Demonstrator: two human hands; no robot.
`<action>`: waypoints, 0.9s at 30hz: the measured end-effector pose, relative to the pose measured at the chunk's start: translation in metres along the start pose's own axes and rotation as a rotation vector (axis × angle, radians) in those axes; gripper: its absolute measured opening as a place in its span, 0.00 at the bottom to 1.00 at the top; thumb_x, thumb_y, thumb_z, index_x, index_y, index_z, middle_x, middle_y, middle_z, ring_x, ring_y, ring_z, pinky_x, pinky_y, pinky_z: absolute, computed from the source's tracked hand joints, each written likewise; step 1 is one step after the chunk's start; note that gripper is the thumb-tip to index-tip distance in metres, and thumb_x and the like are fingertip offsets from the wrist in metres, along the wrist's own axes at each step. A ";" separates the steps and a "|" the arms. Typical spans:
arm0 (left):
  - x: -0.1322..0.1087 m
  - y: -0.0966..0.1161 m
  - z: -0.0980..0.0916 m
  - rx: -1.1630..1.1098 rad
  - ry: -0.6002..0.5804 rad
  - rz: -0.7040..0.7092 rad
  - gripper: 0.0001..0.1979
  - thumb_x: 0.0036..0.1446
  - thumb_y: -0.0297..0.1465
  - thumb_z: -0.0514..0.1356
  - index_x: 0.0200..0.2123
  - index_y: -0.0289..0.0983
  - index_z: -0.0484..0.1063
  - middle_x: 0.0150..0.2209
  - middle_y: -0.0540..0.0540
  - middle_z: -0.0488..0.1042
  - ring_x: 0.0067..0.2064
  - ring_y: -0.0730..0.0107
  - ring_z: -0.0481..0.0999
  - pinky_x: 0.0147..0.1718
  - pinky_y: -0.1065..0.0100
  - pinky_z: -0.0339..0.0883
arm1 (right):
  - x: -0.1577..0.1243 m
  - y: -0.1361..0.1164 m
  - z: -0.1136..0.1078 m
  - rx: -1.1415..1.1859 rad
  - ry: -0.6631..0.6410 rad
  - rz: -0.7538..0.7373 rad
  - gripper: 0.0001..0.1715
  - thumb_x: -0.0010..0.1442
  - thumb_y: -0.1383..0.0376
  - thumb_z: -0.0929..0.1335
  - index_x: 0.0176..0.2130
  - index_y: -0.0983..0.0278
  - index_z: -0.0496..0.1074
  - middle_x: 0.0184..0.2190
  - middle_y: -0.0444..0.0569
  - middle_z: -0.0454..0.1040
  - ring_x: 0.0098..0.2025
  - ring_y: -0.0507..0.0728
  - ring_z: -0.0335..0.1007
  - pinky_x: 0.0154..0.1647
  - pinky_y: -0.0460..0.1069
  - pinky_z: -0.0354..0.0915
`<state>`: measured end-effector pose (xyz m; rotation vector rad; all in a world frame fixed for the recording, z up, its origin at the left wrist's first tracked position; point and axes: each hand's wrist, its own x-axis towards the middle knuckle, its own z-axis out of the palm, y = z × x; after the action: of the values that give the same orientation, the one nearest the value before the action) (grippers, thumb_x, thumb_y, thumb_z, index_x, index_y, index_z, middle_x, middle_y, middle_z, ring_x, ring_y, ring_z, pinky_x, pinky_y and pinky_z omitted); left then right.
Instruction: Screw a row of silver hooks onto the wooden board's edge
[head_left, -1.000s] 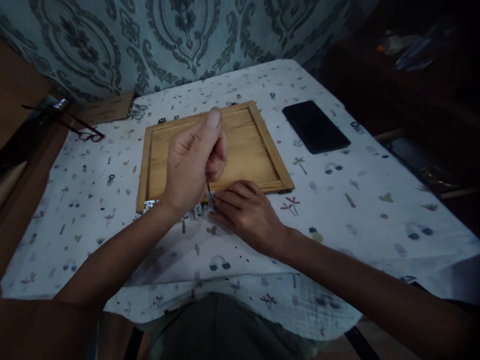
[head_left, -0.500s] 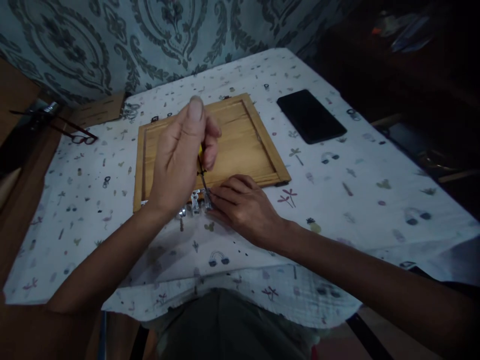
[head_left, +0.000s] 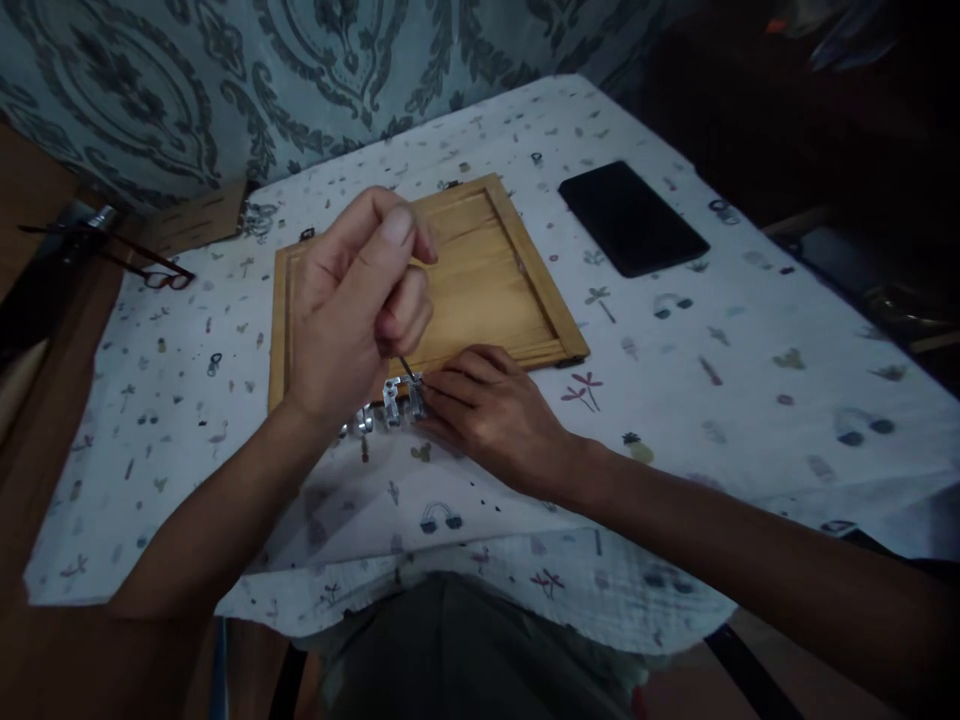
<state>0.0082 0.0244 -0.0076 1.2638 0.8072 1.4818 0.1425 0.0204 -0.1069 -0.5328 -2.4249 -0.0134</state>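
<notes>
1. Panel (head_left: 487, 280), wooden with a raised frame, lies on the patterned tablecloth (head_left: 720, 400), its near edge facing the person.
2. The left hand (head_left: 352, 290) is curled closed above the panel, gripping a slim tool (head_left: 406, 367); the fist hides the handle, and a dark, thin shaft slants down to the near edge.
3. The right hand (head_left: 491, 415) lies low beside that edge, fingers together, their tips touching a shiny metal fitting (head_left: 415, 401) at the shaft's lower end; whether they pinch it or merely steady it, I cannot tell.
4. More metal pieces (head_left: 391, 402) sit just left of this fitting, along the same edge.
5. A black tablet-like device (head_left: 634, 218) lies right of the panel; glasses (head_left: 169, 278) and cardboard (head_left: 196, 216) are at far left.
</notes>
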 end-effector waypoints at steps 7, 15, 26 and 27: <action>0.005 0.005 -0.011 -0.002 -0.138 -0.122 0.12 0.62 0.27 0.52 0.25 0.37 0.65 0.15 0.59 0.43 0.13 0.83 0.40 0.12 0.77 0.39 | 0.000 0.000 0.001 -0.027 -0.002 0.003 0.14 0.65 0.61 0.65 0.36 0.67 0.77 0.37 0.50 0.79 0.41 0.58 0.66 0.48 0.54 0.61; -0.002 -0.001 -0.003 0.165 0.102 0.030 0.13 0.63 0.32 0.53 0.26 0.37 0.67 0.17 0.53 0.58 0.18 0.77 0.56 0.18 0.72 0.52 | 0.000 0.000 0.001 -0.024 0.002 -0.008 0.14 0.64 0.62 0.66 0.36 0.68 0.77 0.37 0.50 0.79 0.41 0.59 0.67 0.46 0.55 0.62; -0.008 -0.002 0.001 0.003 0.122 0.050 0.16 0.64 0.28 0.51 0.22 0.35 0.66 0.14 0.58 0.42 0.14 0.82 0.41 0.12 0.74 0.37 | 0.001 0.000 0.000 -0.031 -0.016 -0.007 0.14 0.65 0.61 0.65 0.37 0.67 0.77 0.38 0.50 0.79 0.41 0.59 0.67 0.47 0.55 0.62; -0.006 -0.002 -0.002 -0.004 0.102 0.040 0.17 0.64 0.29 0.51 0.22 0.34 0.66 0.14 0.58 0.41 0.14 0.83 0.40 0.12 0.75 0.37 | 0.000 0.000 0.000 -0.027 -0.011 -0.005 0.14 0.65 0.61 0.65 0.37 0.66 0.77 0.38 0.50 0.79 0.41 0.59 0.67 0.47 0.55 0.62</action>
<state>0.0065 0.0192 -0.0116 1.2155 0.8497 1.5890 0.1420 0.0205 -0.1067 -0.5404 -2.4395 -0.0453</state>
